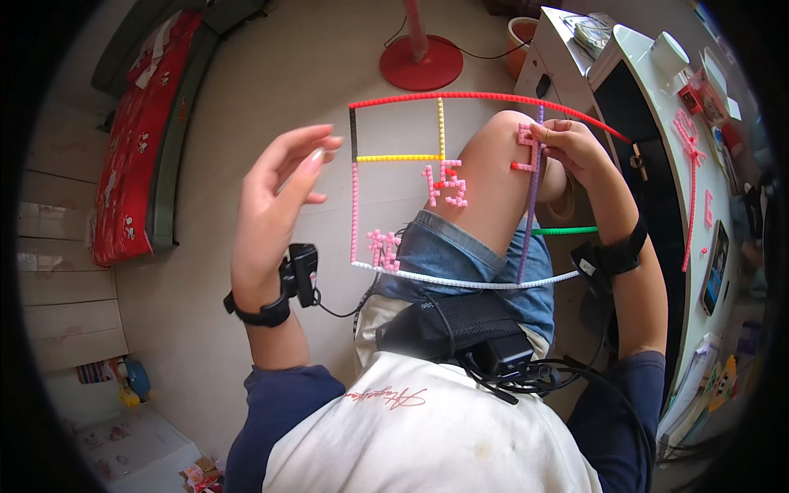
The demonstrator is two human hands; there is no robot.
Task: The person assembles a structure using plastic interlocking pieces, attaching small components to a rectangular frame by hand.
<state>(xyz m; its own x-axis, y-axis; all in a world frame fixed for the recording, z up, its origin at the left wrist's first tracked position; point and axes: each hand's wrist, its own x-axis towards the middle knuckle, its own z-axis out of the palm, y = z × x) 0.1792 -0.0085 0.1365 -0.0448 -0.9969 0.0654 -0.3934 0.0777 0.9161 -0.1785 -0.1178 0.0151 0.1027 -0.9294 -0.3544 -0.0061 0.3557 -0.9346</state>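
Pinching a pink beaded piece [524,138] beside the purple strip [529,209] are the fingers of my right hand [575,150]; those of my left hand [283,189] spread loosely, just left of the beaded frame [460,283], apparently holding nothing. The frame spans my lap [448,238], with more pink shapes [450,187] at its middle and near left. I judge this step as fitting that piece to the strip; next, my left hand should probably brace the frame. Farther right, the tabletop [725,193] carries a red-and-pink strand [690,205].
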